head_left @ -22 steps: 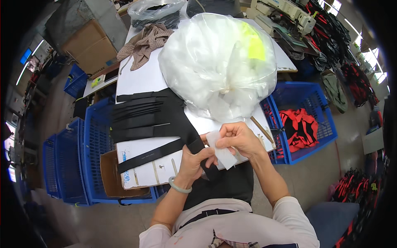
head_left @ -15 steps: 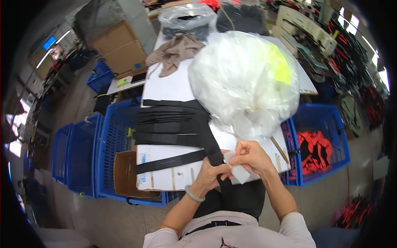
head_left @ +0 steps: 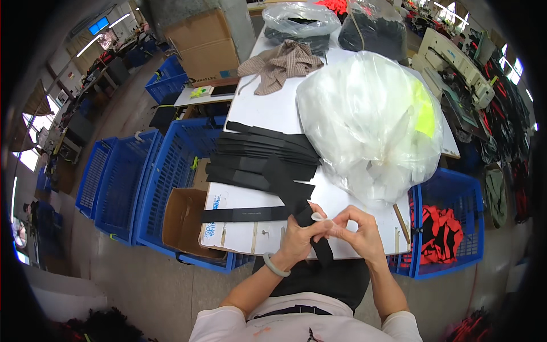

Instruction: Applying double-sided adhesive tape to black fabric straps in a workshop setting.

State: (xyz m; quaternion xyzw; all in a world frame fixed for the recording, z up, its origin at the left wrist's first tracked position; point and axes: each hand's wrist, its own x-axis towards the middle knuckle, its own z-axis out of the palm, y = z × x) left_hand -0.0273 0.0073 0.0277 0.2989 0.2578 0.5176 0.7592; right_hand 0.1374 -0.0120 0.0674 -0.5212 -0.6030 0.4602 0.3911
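At the table's near edge, my left hand is closed around a black fabric strap, whose loose end hangs below the fingers. My right hand is pinched close against the left fingertips, on a small white translucent piece that is mostly hidden by the fingers. Beyond my left hand, several black straps lie side by side and overlap. A single black strap with small pale print lies apart, nearer to me. A large clear plastic bag of white pieces, with a yellow patch, stands past my right hand.
The white table carries a checked cloth and more bags at the far end. Blue crates and an open cardboard box stand left. A blue crate with red-and-black pieces is right, below a sewing machine.
The view has shifted, moving the table rightward in the picture. My hands have drawn together, and the white piece, spread between them before, is now bunched at the fingertips.
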